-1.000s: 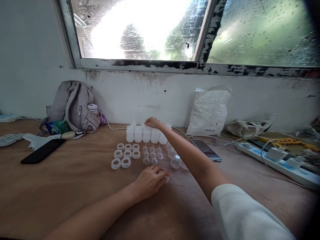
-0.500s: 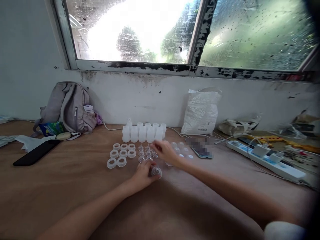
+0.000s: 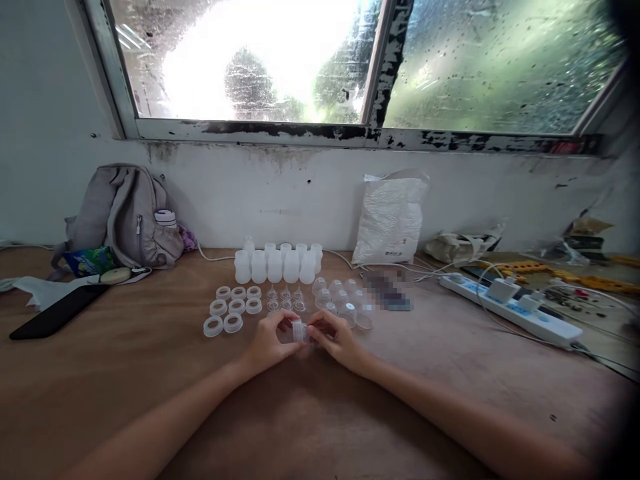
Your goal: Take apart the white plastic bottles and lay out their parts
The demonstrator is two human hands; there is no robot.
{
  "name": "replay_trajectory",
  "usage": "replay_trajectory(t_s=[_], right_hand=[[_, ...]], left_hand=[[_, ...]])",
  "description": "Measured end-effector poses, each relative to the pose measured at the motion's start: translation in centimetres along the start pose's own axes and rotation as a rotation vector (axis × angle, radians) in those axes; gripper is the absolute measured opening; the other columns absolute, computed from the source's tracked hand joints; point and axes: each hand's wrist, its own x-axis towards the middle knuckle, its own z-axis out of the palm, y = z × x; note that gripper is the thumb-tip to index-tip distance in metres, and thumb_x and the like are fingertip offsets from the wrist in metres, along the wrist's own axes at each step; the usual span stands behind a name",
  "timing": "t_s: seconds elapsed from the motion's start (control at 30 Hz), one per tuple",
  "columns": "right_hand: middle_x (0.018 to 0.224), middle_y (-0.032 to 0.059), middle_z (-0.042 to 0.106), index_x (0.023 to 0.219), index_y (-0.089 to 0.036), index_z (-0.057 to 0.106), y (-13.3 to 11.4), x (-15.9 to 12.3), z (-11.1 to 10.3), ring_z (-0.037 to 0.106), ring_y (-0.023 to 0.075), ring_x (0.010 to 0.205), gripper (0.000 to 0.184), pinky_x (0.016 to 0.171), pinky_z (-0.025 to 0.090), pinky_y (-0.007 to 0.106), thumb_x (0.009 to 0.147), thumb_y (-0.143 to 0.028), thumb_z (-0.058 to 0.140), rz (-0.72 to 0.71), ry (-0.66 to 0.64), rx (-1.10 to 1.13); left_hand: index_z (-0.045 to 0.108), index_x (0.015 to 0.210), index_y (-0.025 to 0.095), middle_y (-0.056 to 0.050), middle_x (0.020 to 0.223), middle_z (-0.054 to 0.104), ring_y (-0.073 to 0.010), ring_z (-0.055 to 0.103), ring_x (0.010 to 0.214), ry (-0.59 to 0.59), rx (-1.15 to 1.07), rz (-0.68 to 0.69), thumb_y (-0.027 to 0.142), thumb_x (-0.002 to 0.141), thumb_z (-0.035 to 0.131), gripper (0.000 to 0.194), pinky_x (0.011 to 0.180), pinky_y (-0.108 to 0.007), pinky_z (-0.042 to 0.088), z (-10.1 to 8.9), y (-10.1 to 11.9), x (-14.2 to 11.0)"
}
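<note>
My left hand [image 3: 273, 341] is closed around a translucent screw ring [image 3: 298, 331], held on its side just above the table. The fingers of my right hand [image 3: 340, 340] pinch a clear bottle nipple [image 3: 307, 329] at the ring's right side; fingertips partly hide it. Beyond my hands, several clear nipples [image 3: 285, 297] stand in short rows. More screw rings [image 3: 233, 323] lie flat in rows to the left. Several clear domed caps [image 3: 346, 312] are grouped to the right. Behind all these stand frosted white bottles [image 3: 275, 267] in two rows.
A grey backpack [image 3: 127, 217] leans on the wall at left, with a black flat object [image 3: 57, 312] before it. At right are a phone [image 3: 400, 305], a white plastic bag [image 3: 390, 220] and a power strip [image 3: 540, 325] with plugs and cables.
My right hand has come back toward me from the nipples and now meets my left hand. The ring in my left hand has turned onto its side. The view has shifted slightly.
</note>
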Motion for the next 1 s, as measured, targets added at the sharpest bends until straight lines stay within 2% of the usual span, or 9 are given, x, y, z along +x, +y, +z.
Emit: replay_trajectory(t_s=[0.07, 0.13, 0.27, 0.47, 0.7, 1.0], right_hand=[[0.069, 0.0012, 0.057, 0.082, -0.021, 0.051, 0.0, -0.3, 0.0, 0.055, 0.0128, 0.058, 0.012, 0.053, 0.046, 0.025, 0.08, -0.032, 0.05, -0.026, 0.023, 0.01], [0.073, 0.0024, 0.059, 0.085, -0.022, 0.051, 0.0, -0.6, 0.1, 0.057, 0.0139, 0.063, 0.012, 0.057, 0.048, 0.027, 0.079, -0.031, 0.051, -0.05, 0.046, 0.02], [0.08, 0.004, 0.061, 0.091, -0.022, 0.053, -0.2, -0.9, 0.2, 0.059, 0.0147, 0.068, 0.016, 0.061, 0.051, 0.028, 0.077, -0.029, 0.054, -0.092, 0.066, 0.033], [0.076, 0.0035, 0.06, 0.088, -0.022, 0.055, -0.2, -1.1, 0.1, 0.057, 0.0148, 0.065, 0.011, 0.06, 0.047, 0.028, 0.077, -0.024, 0.052, -0.167, 0.058, -0.078], [0.067, 0.0025, 0.054, 0.081, -0.021, 0.057, -0.6, -1.1, -0.2, 0.051, 0.0131, 0.057, 0.008, 0.053, 0.043, 0.025, 0.078, -0.023, 0.05, -0.218, 0.021, -0.162], [0.062, 0.0019, 0.052, 0.078, -0.016, 0.059, 0.0, -1.3, -0.2, 0.047, 0.0102, 0.053, 0.012, 0.049, 0.039, 0.02, 0.079, -0.021, 0.048, -0.308, -0.002, -0.224]], left_hand=[[0.057, 0.094, 0.019, -0.005, 0.088, 0.061, -0.0175, 0.056, 0.08, 0.048, -0.002, 0.062, 0.034, 0.063, 0.066, 0.035, 0.074, -0.031, 0.045, -0.2, 0.4, -0.1], [0.058, 0.094, 0.019, -0.005, 0.089, 0.062, -0.0181, 0.057, 0.081, 0.048, -0.024, 0.085, 0.034, 0.063, 0.067, 0.035, 0.074, -0.032, 0.046, -0.2, 0.6, -0.1], [0.057, 0.094, 0.018, -0.005, 0.09, 0.063, -0.0172, 0.059, 0.079, 0.035, -0.142, 0.018, 0.034, 0.062, 0.068, 0.037, 0.074, -0.031, 0.049, 0.0, 0.4, -0.2], [0.054, 0.094, 0.016, -0.005, 0.086, 0.063, -0.0185, 0.061, 0.082, -0.042, -0.313, -0.098, 0.031, 0.061, 0.069, 0.039, 0.078, -0.035, 0.05, 0.4, 0.1, -0.3], [0.055, 0.093, 0.016, -0.005, 0.083, 0.063, -0.0186, 0.061, 0.08, -0.069, -0.276, -0.071, 0.03, 0.06, 0.07, 0.039, 0.077, -0.034, 0.05, 0.7, 0.0, -0.3], [0.056, 0.093, 0.014, -0.006, 0.085, 0.063, -0.018, 0.061, 0.078, -0.148, -0.227, -0.116, 0.032, 0.058, 0.071, 0.042, 0.074, -0.032, 0.051, 0.6, -0.2, -0.1]])
